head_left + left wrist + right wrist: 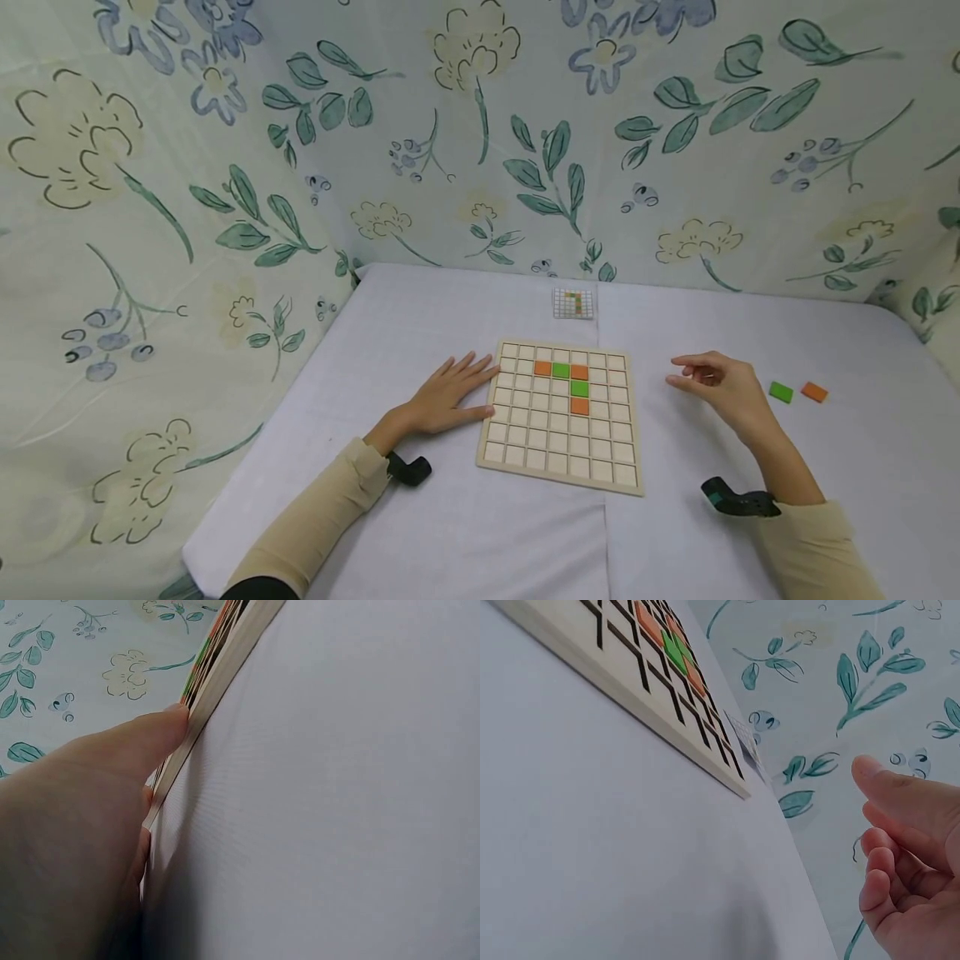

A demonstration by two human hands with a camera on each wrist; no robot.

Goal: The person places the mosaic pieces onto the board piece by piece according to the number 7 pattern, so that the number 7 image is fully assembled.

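A wooden grid board (525,461) lies on the white cloth, with orange and green square tiles in some of its cells. Three are orange, among them the lower orange tile (580,406), and two are green, such as the upper green tile (561,370). My left hand (438,398) is spread flat at the board's left edge; its thumb (161,733) touches the rim in the left wrist view. To the right of the board, my right hand (722,390) hovers over the cloth, fingers loosely bent. Nothing shows between its thumb (900,791) and fingers.
A loose green tile (781,392) and a loose orange tile (814,392) lie right of my right hand. Behind the board is a small card (573,304) printed with a coloured grid pattern. Floral fabric (465,167) hangs around the table's back and sides.
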